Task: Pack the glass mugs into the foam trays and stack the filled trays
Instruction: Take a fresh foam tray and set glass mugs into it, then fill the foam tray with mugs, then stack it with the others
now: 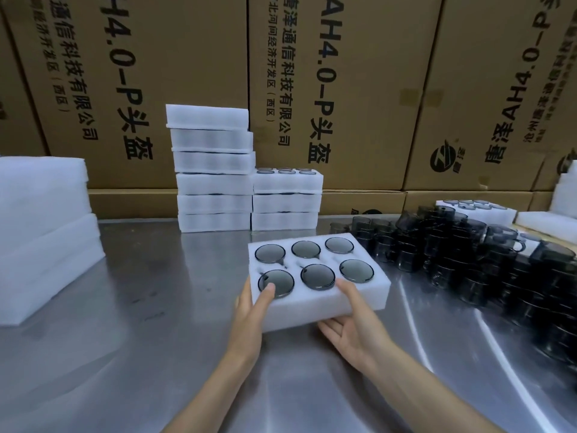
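1. At the far left we see a pile of white foam blocks (43, 232) resting on the steel bench (156, 307); whether they hold anything we cannot tell.
2. Further right, against the cardboard cartons (359, 89), stands a tall stack of foam trays (214, 170), six high, and just beside it, touching, a shorter stack (285, 200) of three. Dark glass rims show in the top tray of the shorter stack.
3. In the middle we hold the filled foam tray (324, 295), tilted, with its near edge raised off the bench. It is white, thick and rectangular, with six round pockets in two rows of three. Each pocket holds one smoky grey glass mug (317, 276), seen from above as a dark-rimmed circle, with a narrow slot beside it for the handle.
4. Our left hand (249, 320) grips the tray's near left corner, thumb curled over the top and touching the rim of the near left mug, the other fingers hidden beneath.
5. Our right hand (352, 326) grips the near edge, thumb lying on the top face, fingers curled under the tray.
6. To the right, loose dark glass mugs (468, 254) stand crowded and piled on the bench.
7. Behind them sits another foam tray (477, 209) with mug rims showing, and more white foam (562, 198) lies at the far right edge.
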`<state>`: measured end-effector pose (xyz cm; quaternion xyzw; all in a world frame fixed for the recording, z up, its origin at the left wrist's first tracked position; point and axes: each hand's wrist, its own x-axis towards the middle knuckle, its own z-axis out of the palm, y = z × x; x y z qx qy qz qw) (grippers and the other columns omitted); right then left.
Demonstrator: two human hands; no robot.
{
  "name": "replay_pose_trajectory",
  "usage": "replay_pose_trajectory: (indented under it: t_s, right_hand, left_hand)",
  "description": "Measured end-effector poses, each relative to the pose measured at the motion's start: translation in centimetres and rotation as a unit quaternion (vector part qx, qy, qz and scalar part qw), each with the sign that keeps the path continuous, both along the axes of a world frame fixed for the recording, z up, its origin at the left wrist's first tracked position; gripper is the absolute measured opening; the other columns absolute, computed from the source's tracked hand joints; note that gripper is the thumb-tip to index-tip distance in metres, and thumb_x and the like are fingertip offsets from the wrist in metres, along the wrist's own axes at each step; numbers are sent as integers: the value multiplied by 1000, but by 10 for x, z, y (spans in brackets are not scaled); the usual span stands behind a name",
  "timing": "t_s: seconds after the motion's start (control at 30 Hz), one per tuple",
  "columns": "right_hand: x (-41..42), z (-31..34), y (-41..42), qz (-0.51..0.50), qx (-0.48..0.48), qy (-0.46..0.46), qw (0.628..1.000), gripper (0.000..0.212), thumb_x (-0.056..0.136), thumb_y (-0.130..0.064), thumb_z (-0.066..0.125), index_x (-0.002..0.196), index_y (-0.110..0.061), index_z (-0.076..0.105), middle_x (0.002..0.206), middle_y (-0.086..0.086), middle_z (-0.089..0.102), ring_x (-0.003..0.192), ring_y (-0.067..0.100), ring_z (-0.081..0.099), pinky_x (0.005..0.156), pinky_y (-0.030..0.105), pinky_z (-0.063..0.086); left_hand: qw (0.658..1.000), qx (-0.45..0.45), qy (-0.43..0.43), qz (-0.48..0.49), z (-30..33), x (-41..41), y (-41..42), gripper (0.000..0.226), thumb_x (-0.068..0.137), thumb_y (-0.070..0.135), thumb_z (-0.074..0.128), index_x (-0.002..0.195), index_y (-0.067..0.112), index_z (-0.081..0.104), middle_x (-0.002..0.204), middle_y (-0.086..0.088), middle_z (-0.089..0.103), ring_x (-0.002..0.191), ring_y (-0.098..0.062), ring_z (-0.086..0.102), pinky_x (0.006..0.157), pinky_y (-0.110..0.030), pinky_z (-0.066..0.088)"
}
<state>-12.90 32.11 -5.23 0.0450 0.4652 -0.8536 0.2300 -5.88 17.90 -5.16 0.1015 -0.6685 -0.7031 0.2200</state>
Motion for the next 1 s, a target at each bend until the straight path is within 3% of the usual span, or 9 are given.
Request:
replay_pose_trajectory:
  t_s: [0.2,0.4,0.5,0.57,0.6,0.63,0.73,0.83,1.0]
  right_hand:
    - [-56,24,-22,-46,-33,-16,998,36,82,-26,68,114,-14,58,105,9,71,97,21,66,82,33,51]
    - [-146,82,-69,-67,-75,29,994,29,79,-27,71,100,-13,57,98,10,69,89,21,66,68,32,53]
    - [-197,117,-96,-91,-103,44,989,35,77,-29,75,99,-13,53,100,12,65,89,23,65,68,34,54]
    - [-227,136,-113,-91,-113,58,988,41,77,-31,76,105,-12,53,105,12,64,91,24,64,69,35,55]
    - [-240,143,-122,-91,-112,65,987,46,77,-31,76,112,-12,53,108,12,63,93,24,64,72,36,55]
    - [-253,149,-130,-91,-107,73,987,52,77,-31,76,118,-12,51,110,12,63,95,25,64,76,37,56]
    - [-284,156,-152,-95,-89,102,986,61,78,-30,75,129,-12,47,114,11,64,98,26,65,79,39,57]
    - [-302,154,-173,-103,-53,102,988,63,77,-32,76,130,-13,46,116,9,62,96,24,65,60,34,57]
    - [-321,146,-190,-114,84,101,985,67,79,-54,68,130,-17,45,120,3,59,100,19,63,68,30,53]
  left_hand:
    - [1000,28,0,-4,-6,-29,-24,63,76,57,40,133,31,47,127,13,58,103,-14,62,89,-24,42]
    - [998,45,-22,-24,-23,-64,-45,35,101,7,28,132,1,44,89,-8,57,49,-21,53,55,-22,35]
    - [992,80,-35,-90,-19,-63,-45,45,87,-6,53,131,-10,40,74,-6,53,24,-5,44,35,-14,38]
    - [987,85,-46,-131,-24,-67,-53,89,58,22,78,130,-15,39,70,-7,53,21,-6,42,32,-14,35]
    - [988,95,-17,-121,-21,-68,-53,46,84,-13,48,129,-15,40,69,-9,54,21,-7,42,31,-13,32]
    - [987,85,-32,-131,-22,-72,-59,80,56,-50,32,127,-14,42,68,-11,54,21,-8,43,30,-12,29]
    - [993,110,-16,-46,-23,-84,-66,30,96,-2,26,110,-1,53,66,-14,57,22,-12,45,29,-13,25]
    - [989,149,1,0,-21,-92,-66,33,96,-1,26,86,10,55,61,-13,58,23,-14,44,28,-14,27]
    - [980,195,19,35,-14,-95,-59,24,75,-16,52,81,7,54,43,-15,56,18,-11,35,25,-14,27]
